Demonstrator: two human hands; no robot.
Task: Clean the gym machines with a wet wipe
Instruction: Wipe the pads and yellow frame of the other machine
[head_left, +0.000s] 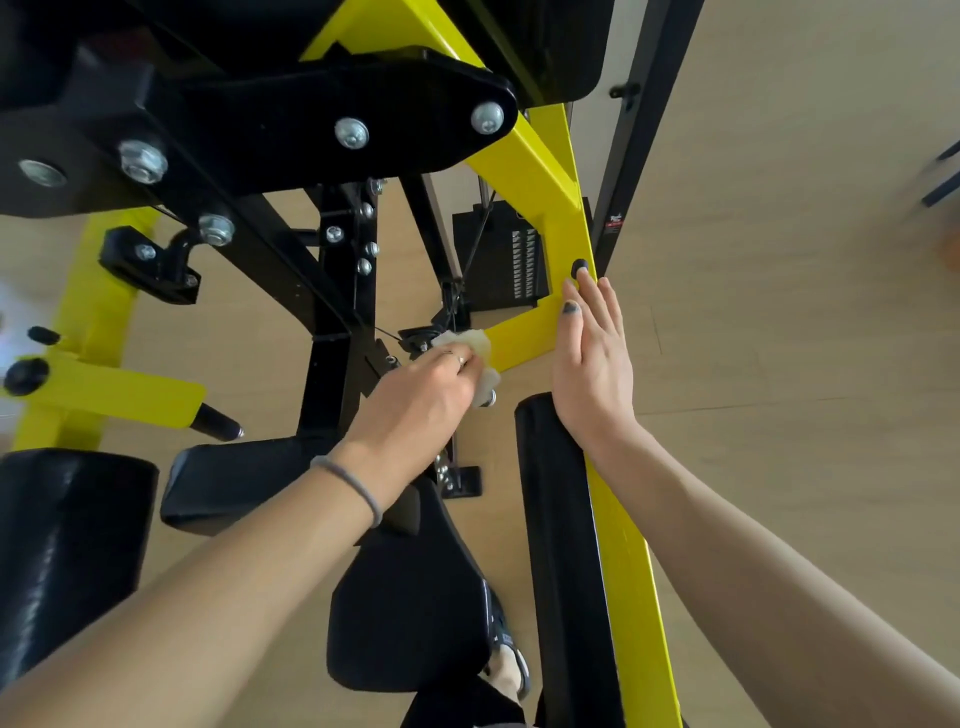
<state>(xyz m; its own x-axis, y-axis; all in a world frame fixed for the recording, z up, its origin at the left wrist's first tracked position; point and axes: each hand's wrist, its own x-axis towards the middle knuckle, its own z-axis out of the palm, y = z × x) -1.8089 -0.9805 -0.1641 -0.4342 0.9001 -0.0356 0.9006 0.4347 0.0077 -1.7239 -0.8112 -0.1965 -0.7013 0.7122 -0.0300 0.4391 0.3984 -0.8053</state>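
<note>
yellow frame – left hand grips one wet wipe, right hand rests flat, fingers straight.

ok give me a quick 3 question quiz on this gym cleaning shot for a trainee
1. Multiple choice: which hand grips the wet wipe? A) left hand B) right hand C) neither
2. True or false: the right hand lies flat with straight fingers on the yellow frame bar.
3. Fill in: the left hand has a grey hair tie around its ____.

Key: 1 A; 2 true; 3 wrist
</note>
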